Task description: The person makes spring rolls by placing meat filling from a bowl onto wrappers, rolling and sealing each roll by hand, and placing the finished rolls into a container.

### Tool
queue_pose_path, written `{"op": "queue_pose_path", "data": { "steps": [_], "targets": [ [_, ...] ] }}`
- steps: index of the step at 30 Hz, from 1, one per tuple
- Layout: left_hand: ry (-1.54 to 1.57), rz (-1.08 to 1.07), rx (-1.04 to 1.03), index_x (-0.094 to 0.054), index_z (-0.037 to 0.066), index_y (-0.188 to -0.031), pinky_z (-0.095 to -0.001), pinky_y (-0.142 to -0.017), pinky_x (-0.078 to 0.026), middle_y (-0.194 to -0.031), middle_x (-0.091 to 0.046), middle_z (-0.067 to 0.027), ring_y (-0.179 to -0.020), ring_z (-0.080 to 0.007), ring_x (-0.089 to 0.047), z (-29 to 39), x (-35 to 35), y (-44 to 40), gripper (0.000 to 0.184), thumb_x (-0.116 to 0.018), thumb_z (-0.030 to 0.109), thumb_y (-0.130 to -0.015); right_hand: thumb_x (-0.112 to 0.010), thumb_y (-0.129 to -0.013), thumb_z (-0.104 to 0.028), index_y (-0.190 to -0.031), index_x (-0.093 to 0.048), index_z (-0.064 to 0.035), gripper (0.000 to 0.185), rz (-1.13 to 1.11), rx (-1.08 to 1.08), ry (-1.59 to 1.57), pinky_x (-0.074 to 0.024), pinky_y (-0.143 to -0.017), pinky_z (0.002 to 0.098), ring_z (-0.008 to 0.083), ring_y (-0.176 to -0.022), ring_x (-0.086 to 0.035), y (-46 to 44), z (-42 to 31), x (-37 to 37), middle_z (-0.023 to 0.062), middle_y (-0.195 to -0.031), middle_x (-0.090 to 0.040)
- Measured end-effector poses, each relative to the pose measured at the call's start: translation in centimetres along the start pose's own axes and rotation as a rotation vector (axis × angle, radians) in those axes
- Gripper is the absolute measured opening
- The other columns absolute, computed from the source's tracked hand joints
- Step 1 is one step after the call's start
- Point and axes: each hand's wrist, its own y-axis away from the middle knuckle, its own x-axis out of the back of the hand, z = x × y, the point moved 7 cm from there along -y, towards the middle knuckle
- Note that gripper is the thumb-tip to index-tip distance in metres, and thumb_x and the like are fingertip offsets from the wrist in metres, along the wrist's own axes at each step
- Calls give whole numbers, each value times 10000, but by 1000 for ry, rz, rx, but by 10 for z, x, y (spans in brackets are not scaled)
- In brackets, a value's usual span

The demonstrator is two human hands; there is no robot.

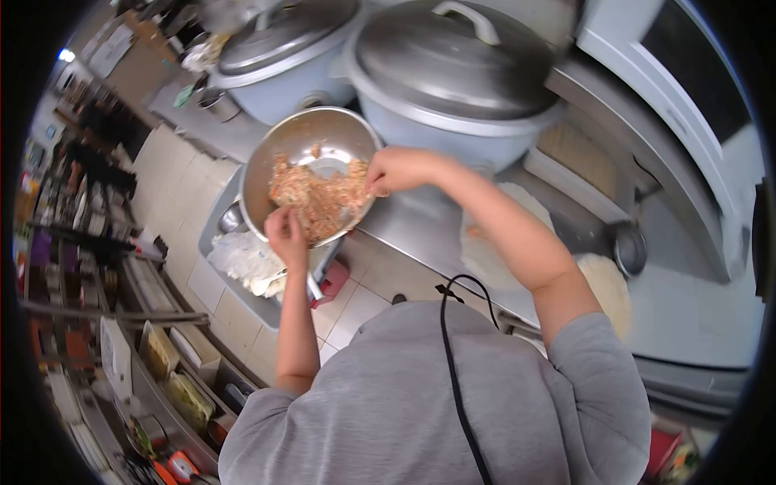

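Note:
A large metal bowl (256, 174) holds a crumbly orange-pink mixture (319, 196) that looks like minced filling. At the bowl's right rim, my right hand (402, 170) has its fingers pinched together beside the mixture. My left hand (286, 234) is at the near rim with curled fingers over the edge of the mixture. What either hand holds, if anything, is hidden by the fingers. Below the bowl is a grey tub (212, 222) with white material (242, 257), partly in plastic, and a small metal bowl (232, 218).
Two large lidded pots (453, 61), (283, 40) stand behind the bowl. Flat pale rounds (505, 250) lie on the metal counter (424, 230) to the right, near a small dark round container (630, 249). Shelves with tubs (190, 400) are at the left. A black cord (450, 364) hangs over my shirt.

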Motion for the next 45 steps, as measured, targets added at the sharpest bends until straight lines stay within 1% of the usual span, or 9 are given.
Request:
{"op": "queue_pose_path", "data": {
  "steps": [2, 4, 9, 12, 14, 17, 24, 38, 45],
  "targets": [
    [63, -13, 80, -628, 11, -871, -259, -635, -448, -833, -602, -76, -715, -147, -556, 2, 1, -2, 60, -593, 50, -844, -625, -775, -56, -900, -685, -2, 149, 247, 26, -530, -481, -614, 301, 127, -718, -625, 65, 29, 15, 93, -791, -684],
    [120, -61, 60, -629, 10, -884, -239, -621, -445, -830, -597, -62, -709, -122, -554, 20, -10, -2, 68, -582, 52, -859, -612, -807, -44, -898, -675, 24, 130, 313, -188, -317, -494, -625, 259, 92, -714, -616, 136, 54, 21, 63, -781, -680],
    [285, -329, -20, -627, 12, -883, -232, -636, -447, -851, -607, -54, -729, -121, -553, 109, -71, 14, 62, -582, 43, -853, -673, -709, -73, -779, -680, -9, 94, 720, -513, -755, -489, -569, 258, 131, -606, -619, 265, 153, -68, 102, -698, -668],
    [414, -532, -192, -626, 14, -858, -243, -636, -454, -858, -610, -60, -758, -133, -565, 170, -124, 47, 48, -586, 23, -833, -680, -683, -71, -759, -690, -40, 82, 831, -649, -702, -493, -583, 290, 164, -614, -614, 281, 205, -155, 83, -715, -650],
    [468, -692, -200, -628, 25, -843, -282, -655, -464, -851, -618, -99, -760, -212, -588, 195, -157, 77, 52, -612, 18, -794, -701, -683, -43, -812, -681, -61, 132, 815, -750, -193, -490, -651, 302, 201, -702, -604, 284, 200, -169, 78, -784, -622],
    [440, -805, -385, -638, 38, -833, -336, -700, -457, -864, -627, -105, -796, -276, -569, 221, -195, 120, 89, -651, 42, -745, -744, -628, -118, -860, -687, -107, 240, 1012, -696, -74, -474, -718, 336, 260, -818, -566, 306, 190, -163, 72, -857, -600],
    [417, -1125, -440, -647, 42, -862, -382, -777, -446, -907, -622, -108, -858, -318, -547, 238, -251, 210, 183, -661, 81, -684, -741, -642, -272, -931, -677, -151, 320, 763, -616, 97, -382, -839, 360, 213, -986, -490, 285, 182, -184, -12, -944, -593],
    [448, -1030, -428, -656, 59, -760, -358, -682, -466, -778, -632, -63, -762, -268, -571, 258, -276, 241, 113, -709, 85, -664, -703, -694, -309, -852, -682, -161, 218, 1018, -621, 148, -331, -831, 359, 177, -964, -470, 320, 178, -177, -58, -955, -586],
    [435, -1092, -451, -663, 70, -760, -361, -666, -466, -782, -622, -60, -749, -260, -571, 269, -287, 254, 98, -704, 84, -672, -697, -699, -294, -852, -689, -156, 206, 956, -632, 121, -330, -832, 361, 177, -969, -471, 331, 187, -186, -58, -932, -591]
  ]
}}
